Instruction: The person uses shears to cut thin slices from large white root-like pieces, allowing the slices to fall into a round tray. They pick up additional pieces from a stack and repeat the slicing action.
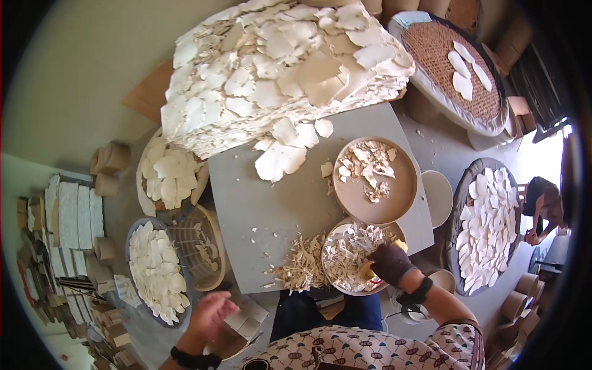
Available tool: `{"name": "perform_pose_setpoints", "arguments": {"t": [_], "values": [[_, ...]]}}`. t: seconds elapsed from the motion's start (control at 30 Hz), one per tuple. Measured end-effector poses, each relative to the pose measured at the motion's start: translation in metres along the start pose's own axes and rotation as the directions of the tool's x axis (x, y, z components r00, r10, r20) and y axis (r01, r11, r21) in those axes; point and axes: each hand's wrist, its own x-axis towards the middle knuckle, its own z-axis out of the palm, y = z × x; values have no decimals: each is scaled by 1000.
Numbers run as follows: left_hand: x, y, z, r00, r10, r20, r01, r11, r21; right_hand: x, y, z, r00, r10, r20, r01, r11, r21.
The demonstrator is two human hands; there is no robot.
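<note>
Your right hand (390, 262), in a dark glove, rests on the plate of white shavings (351, 256) at the lower centre of the frame, on the grey table (271, 197); whether it pinches something, I cannot tell. Your left hand (209, 314) hangs bare and loosely spread at lower left, beside a tray of white pieces (157, 271).

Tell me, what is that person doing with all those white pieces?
A person sits at a grey board beside a big heap of thin white flakes. The right hand, in a dark glove, rests on a bowl of broken scraps at the board's near edge. The left hand is bare, open and hanging low beside a wire basket, holding nothing. Round trays of white pieces stand all around on the floor.
</note>
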Motion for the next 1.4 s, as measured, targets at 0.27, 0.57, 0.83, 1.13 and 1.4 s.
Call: {"name": "perform_pose_setpoints", "arguments": {"t": [0.27,0.57,0.83,1.13,1.4], "values": [[-14,38,25,936,336,107,-348,929,128,4,-166,-256,560,-219,-799,778,471,416],[-32,66,46,809,504,303,-586,731,349,-39,-175,-312,285,-368,-885,828,560,34],[-5,77,63,761,418,496,-621,692,368,-6,-132,-243,480,-1,-877,461,851,251],[182,172,30,864,465,193,-450,885,-120,2,-125,-218,515,117,-849,266,920,288],[321,255,2,852,522,-35,-501,796,-339,12,-130,-220,489,232,-841,56,954,296]]}}
